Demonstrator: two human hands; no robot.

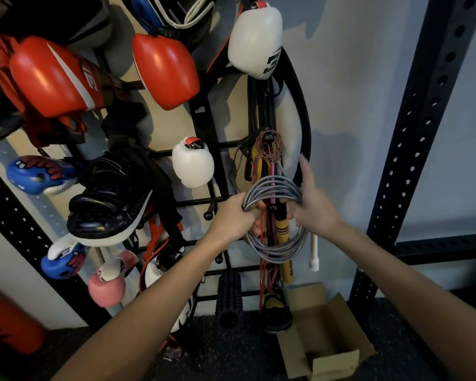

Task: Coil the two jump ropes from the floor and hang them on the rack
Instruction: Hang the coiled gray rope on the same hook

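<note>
The grey jump rope (275, 185) is coiled and held up against the right edge of the black wall rack (195, 201). The left hand (235, 215) is clenched round the coil's left side, the right hand (313, 207) grips its right side with one finger stretched out, and a white handle (313, 254) dangles below. A ball-tipped peg (272, 207) shows inside the loop, so the coil's top strands should probably all be lifted over that knob together. The hands should let go only once the peg bears the weight, keeping clear of the thin maroon rope (275, 149) on the peg above.
</note>
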